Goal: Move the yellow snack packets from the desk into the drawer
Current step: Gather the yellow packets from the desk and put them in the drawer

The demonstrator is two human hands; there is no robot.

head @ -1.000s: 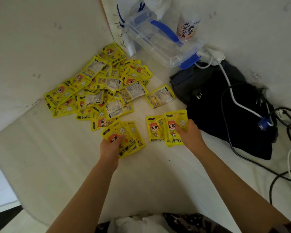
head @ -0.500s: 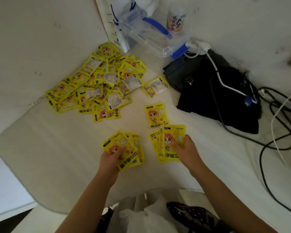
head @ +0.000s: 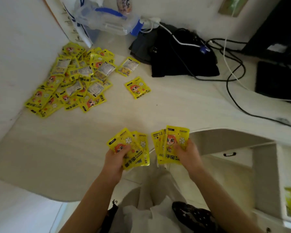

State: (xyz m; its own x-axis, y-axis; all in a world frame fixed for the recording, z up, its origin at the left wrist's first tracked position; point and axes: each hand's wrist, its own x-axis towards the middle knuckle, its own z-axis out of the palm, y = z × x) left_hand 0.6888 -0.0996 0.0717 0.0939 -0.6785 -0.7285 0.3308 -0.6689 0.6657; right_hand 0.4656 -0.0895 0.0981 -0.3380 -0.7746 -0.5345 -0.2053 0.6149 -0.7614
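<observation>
Packets fanned in each grip, our left hand [head: 115, 163] and right hand [head: 189, 154] clutch yellow stacks above the table [head: 175, 106] edge, the main pile [head: 74, 81] behind.

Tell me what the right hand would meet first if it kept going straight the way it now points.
The right hand, gripping a few yellow packets, points up and away across the desk. Straight on, the bare desk top comes first, then probably the black cable. Depth is unclear, so that is a guess.

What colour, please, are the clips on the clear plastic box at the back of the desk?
Blue; the clips on the plastic box show in the head view.
</observation>
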